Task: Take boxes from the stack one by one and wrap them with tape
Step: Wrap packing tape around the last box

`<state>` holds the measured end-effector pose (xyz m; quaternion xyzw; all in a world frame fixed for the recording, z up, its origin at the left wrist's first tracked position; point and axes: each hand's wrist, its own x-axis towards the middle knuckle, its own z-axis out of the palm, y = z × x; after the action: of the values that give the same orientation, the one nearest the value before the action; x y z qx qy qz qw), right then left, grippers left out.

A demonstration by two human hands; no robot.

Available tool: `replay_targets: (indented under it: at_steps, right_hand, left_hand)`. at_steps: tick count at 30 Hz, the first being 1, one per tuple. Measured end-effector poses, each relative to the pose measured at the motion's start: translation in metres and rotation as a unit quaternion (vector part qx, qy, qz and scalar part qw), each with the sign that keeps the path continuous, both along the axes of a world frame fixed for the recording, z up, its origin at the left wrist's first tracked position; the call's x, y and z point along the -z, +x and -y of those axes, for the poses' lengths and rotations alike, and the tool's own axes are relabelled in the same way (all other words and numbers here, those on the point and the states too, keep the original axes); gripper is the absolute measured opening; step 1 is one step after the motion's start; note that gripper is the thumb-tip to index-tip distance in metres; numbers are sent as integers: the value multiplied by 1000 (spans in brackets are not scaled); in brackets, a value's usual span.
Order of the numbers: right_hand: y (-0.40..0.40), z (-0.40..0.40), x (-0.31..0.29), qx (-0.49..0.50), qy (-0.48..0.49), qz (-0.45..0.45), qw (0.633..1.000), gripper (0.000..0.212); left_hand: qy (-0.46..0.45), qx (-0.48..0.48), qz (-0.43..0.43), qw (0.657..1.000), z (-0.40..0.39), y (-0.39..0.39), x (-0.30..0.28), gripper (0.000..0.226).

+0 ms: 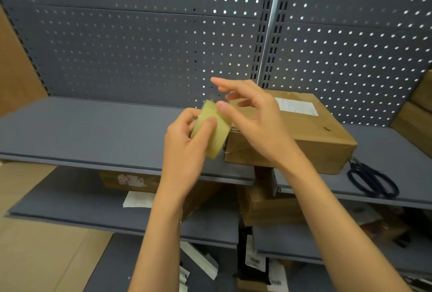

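Head view: a roll of yellowish clear tape [211, 129] is gripped by the left hand [187, 142], fingers curled round the roll, thumb laid across its outer face. The roll is held in the air, just left of the cardboard box [301, 137] and above the front edge of the grey shelf [93, 133]. The right hand [251, 119] is held over the roll and the box's left end; its thumb tip is touching the roll's upper edge, where a short clear tape end looks lifted. The index finger is stretched out straight, the other fingers loosely bent and spread apart; whether the tape end is actually pinched cannot be told.

The box is lying flat on the shelf, at the join of two shelf sections, a white label [295, 106] on its top and some clear tape seen on its near left corner. Dark-handled scissors [371, 179] are lying on the shelf just right of the box, near the front edge. A perforated grey back panel [140, 46] is standing behind. More cardboard boxes [264, 205] and papers are seen on the lower shelves.
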<state>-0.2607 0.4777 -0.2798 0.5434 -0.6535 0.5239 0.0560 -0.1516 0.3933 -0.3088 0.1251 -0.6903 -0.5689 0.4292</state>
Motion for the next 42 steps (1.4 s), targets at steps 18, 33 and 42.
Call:
replay_targets:
  at_steps: [18, 33, 42]
  right_hand:
    - [-4, -4, 10, -1, -48, 34, 998, 19]
    - [-8, -6, 19, 15, -8, 78, 997, 14]
    - [-7, -5, 21, 22, -27, 117, 992, 10]
  left_hand:
    - [-11, 5, 36, 999, -13, -4, 6, 13]
    - [-54, 2, 52, 997, -10, -5, 12, 12]
    - [-63, 5, 51, 997, -10, -6, 14, 12]
